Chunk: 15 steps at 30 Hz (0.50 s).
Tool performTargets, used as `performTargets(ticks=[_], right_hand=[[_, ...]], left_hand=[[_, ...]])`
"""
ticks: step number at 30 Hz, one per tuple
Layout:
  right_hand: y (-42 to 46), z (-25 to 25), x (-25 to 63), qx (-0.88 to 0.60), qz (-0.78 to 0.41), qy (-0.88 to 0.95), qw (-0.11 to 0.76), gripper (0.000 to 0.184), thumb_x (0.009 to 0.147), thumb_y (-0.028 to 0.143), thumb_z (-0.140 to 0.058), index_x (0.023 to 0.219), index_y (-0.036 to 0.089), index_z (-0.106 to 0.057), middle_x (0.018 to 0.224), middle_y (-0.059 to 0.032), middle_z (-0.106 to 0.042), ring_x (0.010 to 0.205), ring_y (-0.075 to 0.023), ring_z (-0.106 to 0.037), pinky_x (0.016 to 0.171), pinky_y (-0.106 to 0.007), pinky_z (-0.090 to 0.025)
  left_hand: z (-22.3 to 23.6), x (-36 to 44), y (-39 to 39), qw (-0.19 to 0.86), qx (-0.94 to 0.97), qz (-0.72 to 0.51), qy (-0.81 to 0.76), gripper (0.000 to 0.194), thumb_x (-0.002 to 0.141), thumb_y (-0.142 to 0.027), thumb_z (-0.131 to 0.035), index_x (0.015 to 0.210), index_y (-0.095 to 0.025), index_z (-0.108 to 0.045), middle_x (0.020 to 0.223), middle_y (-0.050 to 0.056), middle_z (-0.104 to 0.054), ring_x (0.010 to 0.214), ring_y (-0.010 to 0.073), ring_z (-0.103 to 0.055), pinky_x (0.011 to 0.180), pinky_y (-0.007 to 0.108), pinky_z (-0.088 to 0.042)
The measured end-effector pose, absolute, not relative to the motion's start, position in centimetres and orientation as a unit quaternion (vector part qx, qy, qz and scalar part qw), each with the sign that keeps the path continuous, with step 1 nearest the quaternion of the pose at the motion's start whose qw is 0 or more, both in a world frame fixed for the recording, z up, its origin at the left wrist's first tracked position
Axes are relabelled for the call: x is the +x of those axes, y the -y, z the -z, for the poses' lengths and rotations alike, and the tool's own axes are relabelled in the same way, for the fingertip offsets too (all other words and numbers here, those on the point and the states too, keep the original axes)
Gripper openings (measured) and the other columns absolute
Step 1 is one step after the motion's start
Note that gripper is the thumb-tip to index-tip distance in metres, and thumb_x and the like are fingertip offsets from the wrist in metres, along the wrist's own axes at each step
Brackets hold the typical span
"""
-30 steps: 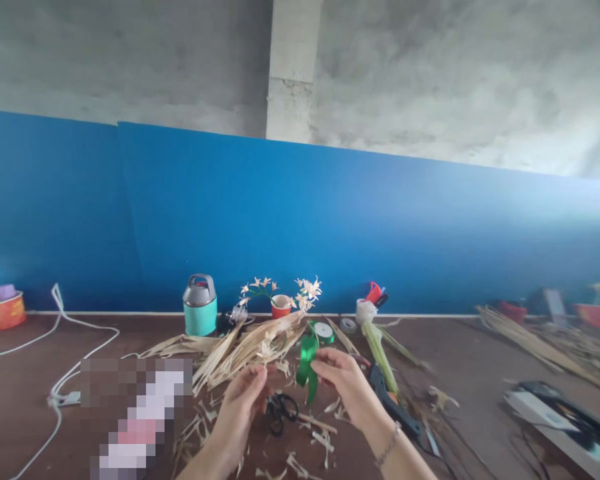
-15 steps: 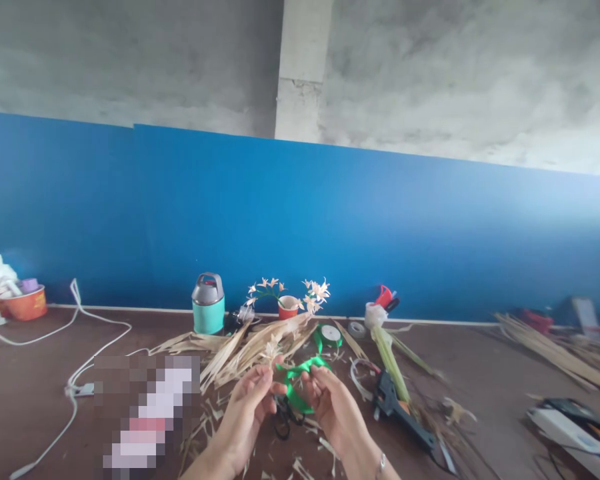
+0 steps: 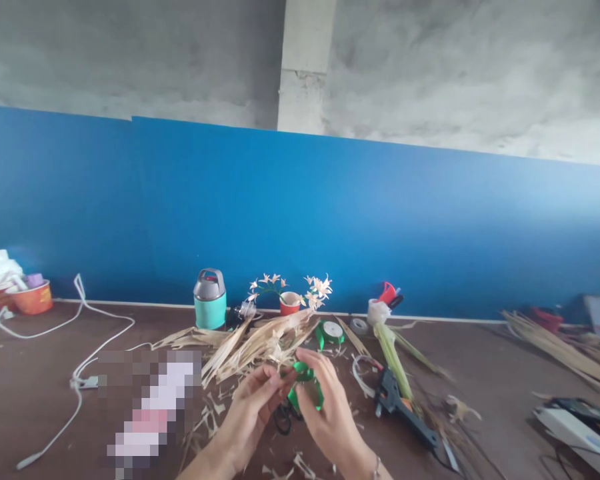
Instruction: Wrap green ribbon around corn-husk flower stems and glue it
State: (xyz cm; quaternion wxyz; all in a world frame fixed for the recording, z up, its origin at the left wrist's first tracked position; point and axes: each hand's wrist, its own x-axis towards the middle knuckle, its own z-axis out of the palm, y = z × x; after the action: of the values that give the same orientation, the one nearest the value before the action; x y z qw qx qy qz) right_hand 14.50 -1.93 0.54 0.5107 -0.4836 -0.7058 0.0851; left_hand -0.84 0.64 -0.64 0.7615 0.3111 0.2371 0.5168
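Observation:
My left hand point(image 3: 255, 407) is closed in a pinch at the base of a small pale husk flower point(image 3: 276, 351), which stands up above the fingertips and blends with the husks behind. Close beside it, my right hand point(image 3: 330, 407) curls its fingers round a green ribbon point(image 3: 306, 393), with the fingertips near the left ones. The ribbon loops down between both hands; its end is hidden by the fingers. Below the hands lie black-handled scissors point(image 3: 282, 420), partly covered.
Dry husks point(image 3: 260, 340) lie behind my hands, near a green ribbon spool point(image 3: 333, 331) and a red cup point(image 3: 290, 305) with flower sprays. A teal flask point(image 3: 210, 308) stands left. To the right lies a glue gun point(image 3: 400, 403). Husk scraps litter the front.
My right hand has moved left and up against the left fingertips, its fingers now raised. The ribbon, stretched out sideways before, is now gathered in a loop between the hands.

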Motion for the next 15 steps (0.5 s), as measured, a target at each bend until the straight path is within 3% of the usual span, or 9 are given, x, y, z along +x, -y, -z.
performTargets(ticks=[2,8,12,15], right_hand=[[1.9,-0.1,14.2,-0.487,-0.085,0.723,0.483,0.036,0.075,0.011,-0.05,0.108,0.022,-0.058,0.106,-0.0084,-0.064,0.102,-0.0233,-0.057,0.09,-0.037,-0.044],[1.4,0.6,14.5,-0.529,-0.125,0.681,0.491,0.023,0.077,0.015,-0.053,0.094,0.023,-0.068,0.09,-0.0069,-0.069,0.087,-0.023,-0.062,0.08,-0.034,-0.048],[1.2,0.2,14.6,-0.504,-0.226,0.633,0.543,0.014,0.078,0.021,-0.055,0.073,0.019,-0.068,0.077,-0.0051,-0.066,0.073,-0.0192,-0.061,0.068,-0.027,-0.048],[1.1,0.2,14.6,-0.498,-0.346,0.536,0.587,0.014,0.075,0.03,-0.063,0.068,0.018,-0.063,0.065,-0.0006,-0.06,0.06,-0.0147,-0.055,0.054,-0.022,-0.043]], left_hand=[[0.7,-0.8,-0.5,0.761,0.311,-0.513,-0.246,0.015,0.065,-0.025,-0.076,0.069,-0.016,-0.064,0.089,0.006,-0.072,0.101,0.0241,-0.062,0.087,0.028,-0.049],[0.9,-0.7,-0.6,0.764,0.282,-0.516,-0.264,0.016,0.063,-0.022,-0.078,0.071,-0.016,-0.065,0.085,0.004,-0.071,0.091,0.0205,-0.066,0.079,0.024,-0.051],[0.8,-0.6,-0.7,0.751,0.281,-0.525,-0.287,0.016,0.064,-0.023,-0.077,0.072,-0.016,-0.065,0.089,0.003,-0.07,0.072,0.014,-0.066,0.057,0.019,-0.049],[0.9,-0.6,-0.9,0.738,0.296,-0.534,-0.287,0.017,0.065,-0.025,-0.076,0.073,-0.015,-0.065,0.09,0.005,-0.07,0.064,0.0102,-0.062,0.053,0.018,-0.046]])
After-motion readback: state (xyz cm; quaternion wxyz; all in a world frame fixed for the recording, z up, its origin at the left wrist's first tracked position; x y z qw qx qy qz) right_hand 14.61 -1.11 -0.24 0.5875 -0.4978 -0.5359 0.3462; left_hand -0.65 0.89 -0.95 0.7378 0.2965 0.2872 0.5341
